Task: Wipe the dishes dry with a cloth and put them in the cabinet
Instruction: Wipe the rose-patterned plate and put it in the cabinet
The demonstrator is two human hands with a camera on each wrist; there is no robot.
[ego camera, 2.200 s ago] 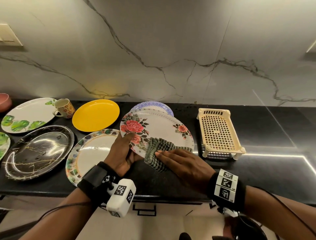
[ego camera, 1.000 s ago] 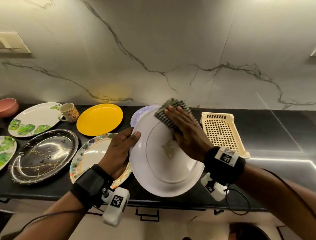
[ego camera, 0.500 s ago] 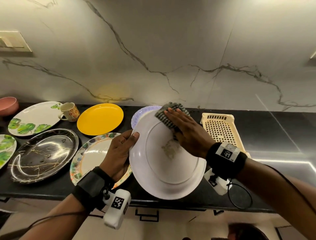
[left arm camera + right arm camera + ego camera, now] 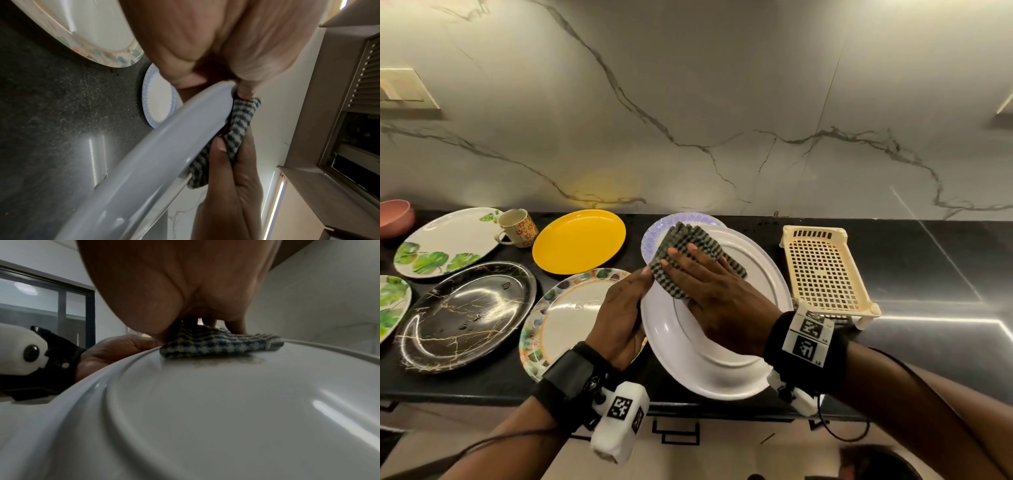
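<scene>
Two hands worked on one plate point(image 4: 709, 366). The left hand point(image 4: 619, 318) gripped its left rim, fingers curled round the edge, and held it tilted above the desk point(image 4: 914, 260), close to the front edge, apparently with its back up. The right hand point(image 4: 722, 305) lay flat, fingers straight, pressing the folded cloth point(image 4: 688, 250) on the plate's far left part, just beside the left thumb.

The plate hung from a single hold on one side of the rim. A hard push through the cloth could probably lever it out of those fingers, the more so if the rim was wet. It would then likely strike the patterned plate point(image 4: 571, 308) or the purple plate point(image 4: 654, 229) below, or slide off the front of the desk to the floor. A faint brownish mark point(image 4: 228, 362) sat just beside the cloth, and wiping only near the rim might miss it. No cabinet showed in the head view.
</scene>
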